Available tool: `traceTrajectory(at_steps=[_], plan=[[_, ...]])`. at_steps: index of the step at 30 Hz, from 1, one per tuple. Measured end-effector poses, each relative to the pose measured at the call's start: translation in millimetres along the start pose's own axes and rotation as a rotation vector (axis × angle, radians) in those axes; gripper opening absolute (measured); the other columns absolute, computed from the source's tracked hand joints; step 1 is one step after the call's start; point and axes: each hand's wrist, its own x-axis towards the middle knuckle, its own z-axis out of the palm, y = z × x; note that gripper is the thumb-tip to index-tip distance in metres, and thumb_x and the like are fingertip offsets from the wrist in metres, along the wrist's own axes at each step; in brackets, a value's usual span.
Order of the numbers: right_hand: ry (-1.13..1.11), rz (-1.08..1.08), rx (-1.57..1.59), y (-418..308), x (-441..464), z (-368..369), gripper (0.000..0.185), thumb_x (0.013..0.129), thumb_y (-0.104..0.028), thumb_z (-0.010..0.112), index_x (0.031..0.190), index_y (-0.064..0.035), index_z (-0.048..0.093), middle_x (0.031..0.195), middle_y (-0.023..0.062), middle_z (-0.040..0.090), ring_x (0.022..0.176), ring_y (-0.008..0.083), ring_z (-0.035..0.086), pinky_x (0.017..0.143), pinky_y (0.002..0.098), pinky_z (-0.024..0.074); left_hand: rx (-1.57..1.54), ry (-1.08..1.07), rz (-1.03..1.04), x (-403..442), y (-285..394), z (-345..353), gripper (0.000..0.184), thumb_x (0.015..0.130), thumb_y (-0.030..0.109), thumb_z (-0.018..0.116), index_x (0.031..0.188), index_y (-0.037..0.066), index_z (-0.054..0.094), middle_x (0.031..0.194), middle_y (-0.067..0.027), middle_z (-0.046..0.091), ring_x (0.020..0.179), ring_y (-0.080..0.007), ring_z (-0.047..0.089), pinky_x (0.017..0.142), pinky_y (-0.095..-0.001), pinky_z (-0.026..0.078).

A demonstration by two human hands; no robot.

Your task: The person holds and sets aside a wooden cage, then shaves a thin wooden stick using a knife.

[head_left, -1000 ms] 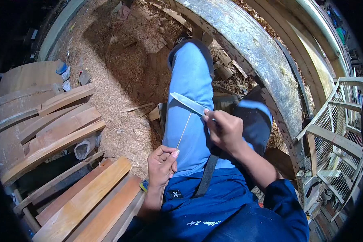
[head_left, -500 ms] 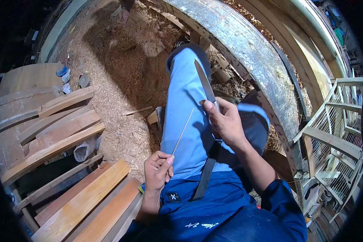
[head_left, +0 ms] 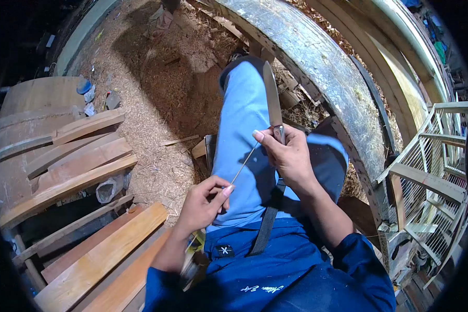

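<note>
A thin stick runs slantwise over the light-blue trouser leg. My left hand is closed, pinching this stick between thumb and fingers. The stick's lower part passes back under the left forearm. Above the lap, my right hand is wrapped round the handle of a knife, whose broad blade points up and away from me. The right thumb and index finger reach to the upper end of the stick and appear to touch it. Most of the knife handle is hidden in the palm.
Several wooden boards lie at the lower left, beside more curved planks. Wood shavings cover the ground. A large curved, worn surface arches past my right knee. A slatted wooden frame stands at the right.
My left hand has moved up and right, bringing the stick's tip to my right hand. The knife has turned more upright, and the right thumb now meets the stick.
</note>
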Motion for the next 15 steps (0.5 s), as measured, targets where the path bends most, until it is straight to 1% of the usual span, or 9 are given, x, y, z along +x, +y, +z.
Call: traceTrajectory(at_steps=[2,3,6,7,8,9,12,14,15], plan=[[0.012,-0.046,-0.012,-8,-3,0,0.022,0.094,-0.019,0.082,0.083,-0.0036,0.071,0.068,-0.0104,0.054,0.063,-0.001,0.04,0.054,0.0227,0.0271,0.237,-0.155,0.002,10,16,-1,0.017,0.106,0.017,0.064,0.11,0.002,0.07,0.071,-0.0045,0.069,0.061,-0.0085,0.063,0.057,-0.0267,0.049],[0.03,-0.089,-0.017,-11,-4,0,0.021,0.093,-0.018,0.082,0.083,-0.0035,0.071,0.068,-0.0102,0.054,0.062,-0.0008,0.04,0.054,0.0227,0.0268,0.27,-0.185,0.041,13,18,-2,0.019,0.106,0.019,0.063,0.111,0.003,0.071,0.07,-0.0049,0.069,0.061,-0.0088,0.064,0.058,-0.0281,0.05],[-0.015,-0.051,-0.068,-14,-1,-8,0.022,0.092,-0.018,0.084,0.082,-0.0035,0.07,0.069,-0.0094,0.056,0.063,-0.0004,0.042,0.054,0.023,0.0286,0.339,-0.185,0.138,20,29,-1,0.02,0.106,0.019,0.062,0.113,0.003,0.072,0.071,-0.0047,0.069,0.062,-0.0083,0.064,0.058,-0.0273,0.05],[-0.013,-0.089,-0.157,-9,0,-6,0.024,0.09,-0.02,0.085,0.08,-0.004,0.07,0.069,-0.0079,0.058,0.063,0.0009,0.045,0.056,0.0236,0.032,0.342,-0.185,0.142,23,31,2,0.02,0.106,0.019,0.062,0.113,0.003,0.072,0.071,-0.0047,0.069,0.062,-0.0083,0.064,0.058,-0.0273,0.05],[-0.045,-0.138,-0.146,-2,1,-3,0.028,0.09,-0.022,0.085,0.077,-0.0072,0.065,0.06,-0.0067,0.055,0.05,0.0016,0.043,0.046,0.0227,0.0289,0.247,-0.149,0.088,28,33,7,0.019,0.106,0.018,0.063,0.114,0.003,0.072,0.071,-0.0041,0.07,0.062,-0.0073,0.064,0.057,-0.0266,0.05],[-0.051,-0.108,-0.144,0,-1,1,0.028,0.09,-0.021,0.085,0.077,-0.0072,0.065,0.061,-0.0065,0.055,0.051,0.0015,0.043,0.046,0.0229,0.0291,0.153,-0.112,0.033,32,34,11,0.019,0.106,0.018,0.064,0.114,0.004,0.072,0.071,-0.0034,0.07,0.062,-0.0063,0.063,0.057,-0.0259,0.049],[-0.058,-0.098,-0.145,11,-3,3,0.028,0.091,-0.021,0.084,0.077,-0.0072,0.065,0.062,-0.0065,0.054,0.053,0.0019,0.044,0.047,0.0233,0.0294,0.062,-0.033,0.073,43,27,23,0.019,0.105,0.017,0.066,0.116,0.004,0.073,0.072,-0.0018,0.069,0.062,-0.0044,0.061,0.055,-0.0242,0.047],[-0.029,-0.052,-0.113,16,-5,0,0.029,0.095,-0.024,0.081,0.077,-0.0074,0.064,0.061,-0.0075,0.052,0.052,0.0023,0.042,0.047,0.0237,0.0281,0.082,-0.015,0.098,44,24,27,0.019,0.103,0.015,0.068,0.118,0.004,0.072,0.07,-0.001,0.068,0.062,-0.0027,0.059,0.053,-0.0223,0.045],[-0.024,-0.06,-0.15,21,-3,-4,0.031,0.1,-0.03,0.075,0.082,-0.0064,0.067,0.061,-0.0081,0.05,0.051,0.0028,0.041,0.047,0.024,0.0272,0.02,0.02,0.068,41,22,28,0.019,0.104,0.015,0.067,0.119,0.004,0.072,0.07,-0.0011,0.067,0.059,-0.0024,0.058,0.052,-0.0217,0.044]])
